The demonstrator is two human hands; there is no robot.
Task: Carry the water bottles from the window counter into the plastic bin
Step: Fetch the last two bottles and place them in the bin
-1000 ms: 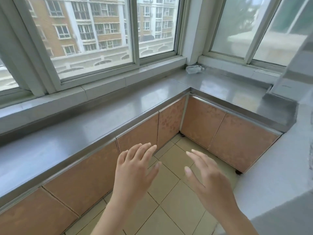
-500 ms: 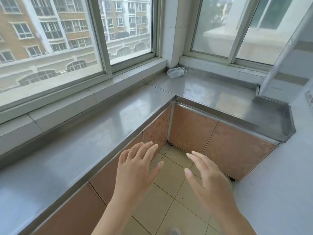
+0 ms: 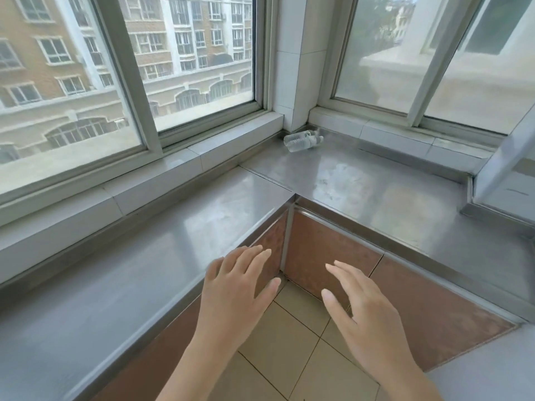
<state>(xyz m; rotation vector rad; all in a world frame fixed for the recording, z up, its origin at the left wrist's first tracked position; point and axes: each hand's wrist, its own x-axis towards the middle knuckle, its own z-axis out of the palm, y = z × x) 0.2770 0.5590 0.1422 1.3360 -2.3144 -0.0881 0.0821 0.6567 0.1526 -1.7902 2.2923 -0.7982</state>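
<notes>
Reaching out in the head view, the left hand (image 3: 237, 293) and right hand (image 3: 364, 316) hold nothing, fingers spread, well short of the two water bottles (image 3: 302, 141) lying in the steel table's (image 3: 376, 192) far window corner; stepping closer seems needed.

windows (image 3: 185, 62), brown cabinet doors (image 3: 327, 253), tiled floor (image 3: 278, 351)

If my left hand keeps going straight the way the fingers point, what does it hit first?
Probably nothing soon. The left hand points up over the steel counter, toward the corner where the water bottles lie. It seems above the countertop, though depth is unclear.
</notes>
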